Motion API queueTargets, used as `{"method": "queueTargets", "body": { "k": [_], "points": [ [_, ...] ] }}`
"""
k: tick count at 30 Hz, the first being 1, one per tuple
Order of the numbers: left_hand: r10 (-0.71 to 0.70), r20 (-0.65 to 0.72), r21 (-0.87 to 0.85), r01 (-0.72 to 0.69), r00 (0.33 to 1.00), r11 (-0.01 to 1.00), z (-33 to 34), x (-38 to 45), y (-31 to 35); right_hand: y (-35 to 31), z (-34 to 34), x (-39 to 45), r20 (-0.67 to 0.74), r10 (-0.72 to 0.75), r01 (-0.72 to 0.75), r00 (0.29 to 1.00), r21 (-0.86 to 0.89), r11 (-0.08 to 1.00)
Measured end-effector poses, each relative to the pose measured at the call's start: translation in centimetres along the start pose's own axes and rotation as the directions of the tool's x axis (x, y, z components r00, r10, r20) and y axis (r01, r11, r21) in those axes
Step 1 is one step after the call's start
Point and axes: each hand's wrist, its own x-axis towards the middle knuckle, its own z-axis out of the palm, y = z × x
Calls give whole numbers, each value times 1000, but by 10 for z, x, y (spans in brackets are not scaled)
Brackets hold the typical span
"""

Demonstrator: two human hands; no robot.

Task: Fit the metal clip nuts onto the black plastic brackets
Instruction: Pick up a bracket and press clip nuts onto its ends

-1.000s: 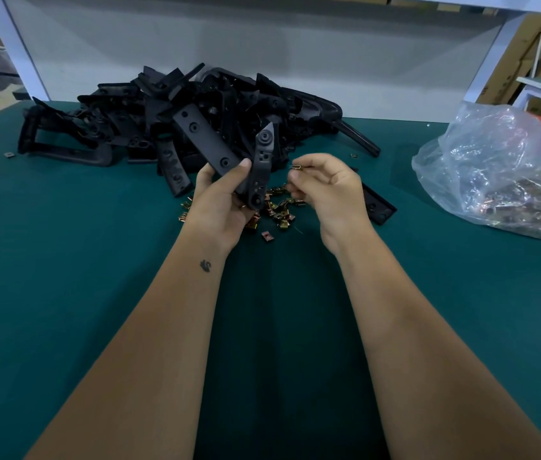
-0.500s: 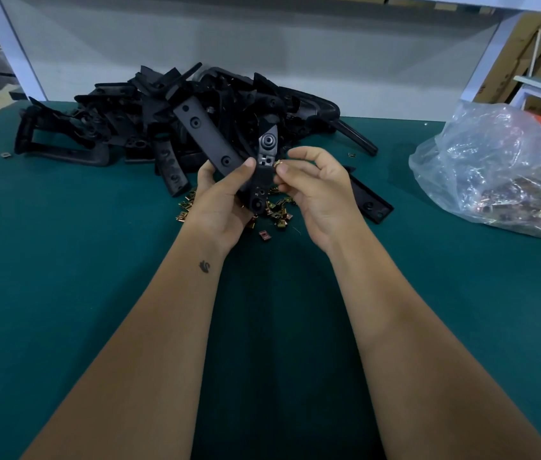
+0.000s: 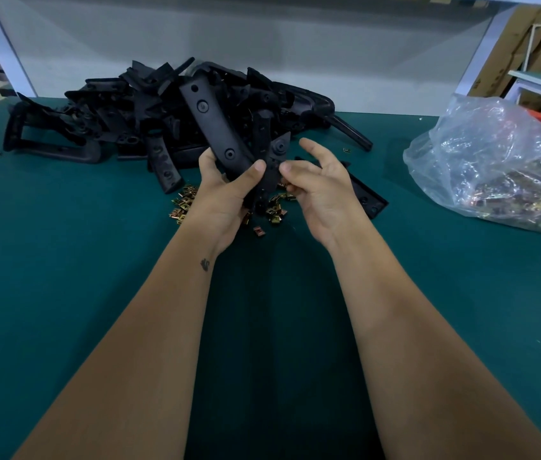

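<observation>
Left hand (image 3: 226,190) grips black bracket (image 3: 270,171) above loose clip nuts (image 3: 184,202) | right hand (image 3: 322,184) fingers spread, thumb touching bracket | risk: one-handed hold lets bracket twist, unseated nut drops

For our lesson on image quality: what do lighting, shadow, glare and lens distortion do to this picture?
Head view: dim, even light; a dark shadow falls on the green table between the forearms; the clear plastic bag shows white glare; the pile of black brackets loses detail; the wide lens stretches the forearms; the right hand looks slightly soft.
</observation>
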Motion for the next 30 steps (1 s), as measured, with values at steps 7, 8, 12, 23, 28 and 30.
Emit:
{"method": "queueTargets", "body": {
  "k": [7, 8, 12, 23, 28, 30],
  "points": [
    [19, 62, 46, -22, 998, 999, 0, 0, 0, 0, 1, 3, 12, 21, -20, 1000, -116, 993],
    [25, 70, 67, -30, 997, 997, -1, 1, 1, 0, 1, 3, 5, 18, -17, 1000, -135, 991],
    [65, 38, 159, -70, 997, 985, -4, 5, -5, 1, -1, 1, -29, -36, 27, 999, -259, 965],
    [-27, -349, -262, -70, 937, 962, -26, 21, -2, 11, 10, -14, 253, 75, 236, 964, -954, 183],
    [-50, -341, -235, -33, 939, 971, -25, 22, -4, 10, 7, -12, 299, 113, 255, 948, -920, 298],
    [-52, -320, -235, -26, 946, 972, -21, 21, -5, 14, 6, -13, 246, 8, 214, 969, -860, 463]
  ]
}}
